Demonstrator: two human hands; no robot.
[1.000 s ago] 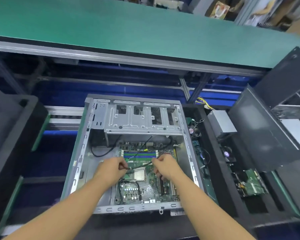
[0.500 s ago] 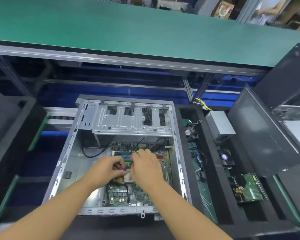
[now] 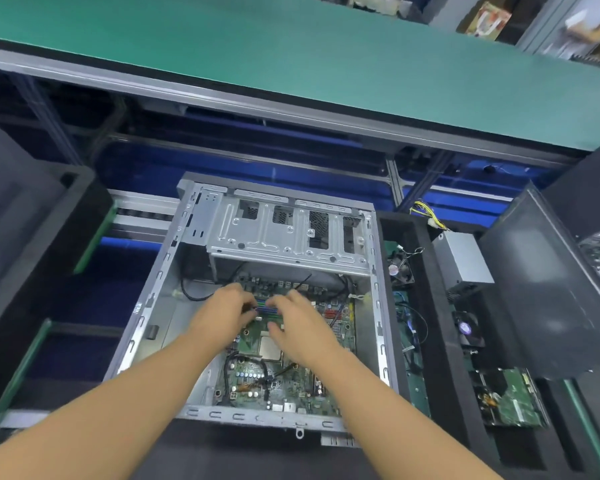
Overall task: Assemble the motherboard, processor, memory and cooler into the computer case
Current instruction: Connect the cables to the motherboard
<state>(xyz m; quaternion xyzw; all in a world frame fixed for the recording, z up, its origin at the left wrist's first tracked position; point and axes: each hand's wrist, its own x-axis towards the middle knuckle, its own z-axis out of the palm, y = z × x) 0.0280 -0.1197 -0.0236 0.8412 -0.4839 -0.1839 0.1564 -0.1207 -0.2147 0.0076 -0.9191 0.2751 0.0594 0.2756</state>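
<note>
— Where are the hands?
— Both forearms reach into the computer case (image 3: 284, 237), over the motherboard (image 3: 291, 382), just past the processor (image 3: 270, 348).
— Gripping?
— The left hand (image 3: 222, 313) curls at the memory slots (image 3: 269, 308). The right hand (image 3: 298, 323) arches down, thumb apart. I cannot tell whether either holds anything.

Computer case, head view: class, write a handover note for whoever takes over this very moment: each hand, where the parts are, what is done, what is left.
Left hand: fingers curled at the left end of the memory slots; whether it pinches anything is hidden.
Right hand: fingertips on the slots, thumb apart, holding nothing visible.
Motherboard lies in the computer case; processor sits in its socket, top bare.
Done: board and processor in.
Left: memory (no stick shows between the hands), cooler; a fan lies in the foam tray to the right.
</note>
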